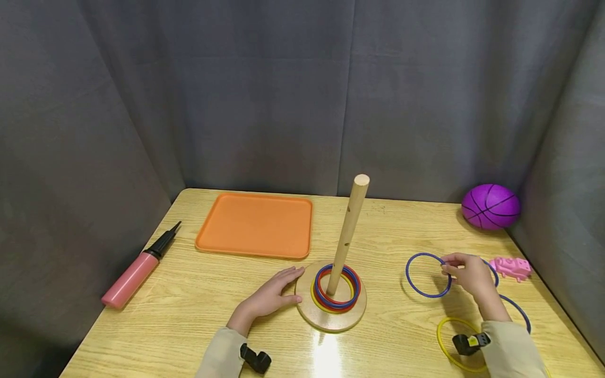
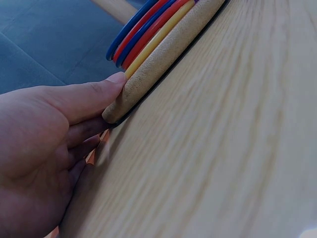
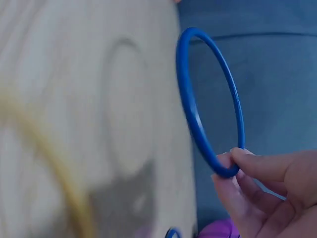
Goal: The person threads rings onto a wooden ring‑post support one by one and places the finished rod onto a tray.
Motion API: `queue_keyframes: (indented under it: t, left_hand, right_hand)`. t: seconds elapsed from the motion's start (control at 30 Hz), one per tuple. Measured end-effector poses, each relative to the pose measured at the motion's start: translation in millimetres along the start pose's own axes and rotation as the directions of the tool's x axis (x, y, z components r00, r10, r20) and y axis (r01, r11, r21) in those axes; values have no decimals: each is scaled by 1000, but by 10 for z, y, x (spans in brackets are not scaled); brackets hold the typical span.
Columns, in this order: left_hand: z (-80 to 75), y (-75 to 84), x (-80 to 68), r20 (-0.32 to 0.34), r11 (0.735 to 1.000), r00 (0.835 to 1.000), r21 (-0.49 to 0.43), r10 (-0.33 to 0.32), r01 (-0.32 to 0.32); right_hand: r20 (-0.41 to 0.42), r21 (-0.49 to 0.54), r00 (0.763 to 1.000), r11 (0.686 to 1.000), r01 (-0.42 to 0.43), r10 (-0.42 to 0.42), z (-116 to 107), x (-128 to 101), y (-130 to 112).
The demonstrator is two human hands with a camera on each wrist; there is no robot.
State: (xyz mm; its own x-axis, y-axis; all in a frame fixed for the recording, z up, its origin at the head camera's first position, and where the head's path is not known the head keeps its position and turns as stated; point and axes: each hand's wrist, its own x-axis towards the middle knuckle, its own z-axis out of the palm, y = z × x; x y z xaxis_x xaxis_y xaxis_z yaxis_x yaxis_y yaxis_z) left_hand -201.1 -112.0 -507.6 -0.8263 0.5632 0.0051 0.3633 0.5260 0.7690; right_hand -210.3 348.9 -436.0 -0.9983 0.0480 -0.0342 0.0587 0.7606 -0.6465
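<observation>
My right hand pinches a thin blue ring between thumb and fingers, holding it tilted above the table with its shadow below. At the left edge of a round wooden base, my left hand touches the rim, fingers extended and thumb apart from them. In the left wrist view the thumb lies on the edge of the base. An upright wooden peg rises from the base. Around its foot lie several stacked rings, yellow at the bottom, with red and blue above.
Two more blue rings, one ring partly behind my forearm, and a yellow ring lie at right. Beyond are a pink toy and a purple ball. An orange tray sits behind; a pink hand pump lies at far left.
</observation>
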Motion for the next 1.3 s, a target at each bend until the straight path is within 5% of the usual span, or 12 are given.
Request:
queue_keyframes:
  t: [0.2,0.3,0.4,0.57,0.9,1.1,1.3]
  left_hand:
    - [5,2,0,-7,1000,1000,-9,2,-2]
    - [5,6,-3,-7,1000,1000,-11,2,-2]
    - [4,8,-6,-4,1000,1000,-14,1,-1]
    - [4,3,-5,-2,1000,1000,-19,3,-3]
    - [-1,4,-2,2,1000,1000,-22,0,0]
    - [-4,9,-3,2,1000,1000,-22,0,0]
    - [-3,15,-6,4,1000,1000,-23,2,-2]
  right_hand:
    - [-23,256,1000,966,18,-12,-42,-34,-324]
    - [-28,406,999,913,48,-40,-96,-61,-499]
    - [-46,575,995,813,95,-83,-156,-99,-687]
    - [-76,796,983,584,160,-165,-232,-180,-1039]
    - [-90,940,942,284,187,-323,-391,-346,-1560]
    - [-43,967,918,215,138,-395,-449,-378,-1829]
    - [-86,975,906,151,162,-414,-436,-420,-2079]
